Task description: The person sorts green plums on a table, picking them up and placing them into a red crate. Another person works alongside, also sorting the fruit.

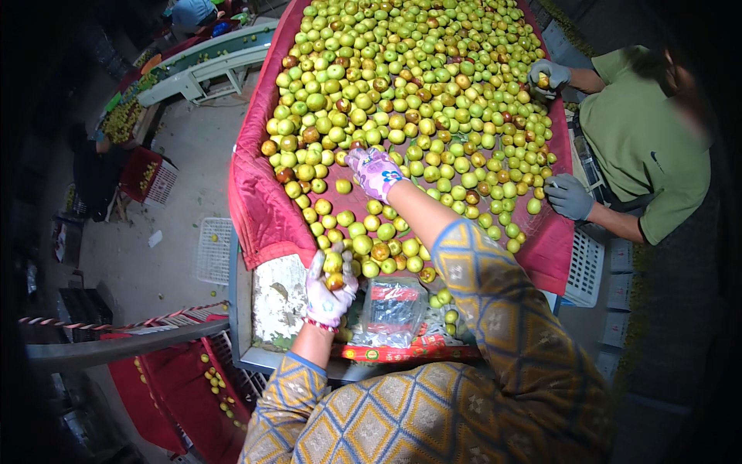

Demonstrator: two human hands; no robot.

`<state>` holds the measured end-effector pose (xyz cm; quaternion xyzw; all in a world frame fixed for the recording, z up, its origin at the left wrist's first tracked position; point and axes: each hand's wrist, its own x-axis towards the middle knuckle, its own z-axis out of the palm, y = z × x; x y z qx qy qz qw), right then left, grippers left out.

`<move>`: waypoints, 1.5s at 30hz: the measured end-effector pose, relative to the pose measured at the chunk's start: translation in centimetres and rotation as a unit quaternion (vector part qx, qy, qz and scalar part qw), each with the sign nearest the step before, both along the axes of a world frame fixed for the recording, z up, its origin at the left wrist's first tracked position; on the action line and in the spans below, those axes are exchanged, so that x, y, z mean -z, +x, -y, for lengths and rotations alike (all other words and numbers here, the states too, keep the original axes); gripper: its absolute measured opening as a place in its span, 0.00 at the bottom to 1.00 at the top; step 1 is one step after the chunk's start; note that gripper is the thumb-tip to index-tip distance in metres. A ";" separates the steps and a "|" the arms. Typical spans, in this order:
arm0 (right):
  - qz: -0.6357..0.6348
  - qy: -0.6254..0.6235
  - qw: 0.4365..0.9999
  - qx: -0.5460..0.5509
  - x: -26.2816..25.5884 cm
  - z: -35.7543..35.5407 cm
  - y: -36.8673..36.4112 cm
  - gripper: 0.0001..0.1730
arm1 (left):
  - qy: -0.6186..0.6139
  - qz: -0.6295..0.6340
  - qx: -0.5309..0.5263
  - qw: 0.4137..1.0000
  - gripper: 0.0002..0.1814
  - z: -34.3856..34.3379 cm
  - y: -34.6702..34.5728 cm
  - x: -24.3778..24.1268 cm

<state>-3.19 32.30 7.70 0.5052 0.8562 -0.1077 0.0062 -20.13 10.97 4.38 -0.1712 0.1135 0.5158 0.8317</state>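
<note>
Many green and brownish jujube-like fruits (362, 244) lie spread over a sorting table lined with red cloth (262, 191). My left hand (330, 290), in a pale patterned glove, is at the table's near left corner, palm up, with fingers curled round a few fruits (333, 263). My right hand (375, 173), in a pink and purple flowered glove, reaches palm down over the middle left of the fruit; its fingertips are beside a reddish fruit (357, 145), and whether it grips one cannot be told. A clear plastic package (394, 307) lies at the near edge, between my forearms.
A co-worker in a green shirt (632, 133) stands at the right edge, gray-gloved hands at the fruit. White crates (585, 267) are below that side. At left are a conveyor (208, 64), another white crate (213, 249), a metal rail (133, 348) and red-lined crates (179, 383).
</note>
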 end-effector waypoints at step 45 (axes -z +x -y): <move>0.083 -0.021 0.990 0.111 2.7 23.3 25.2 0.45 | -0.171 -0.234 0.005 0.957 0.26 14.0 5.6 -3.4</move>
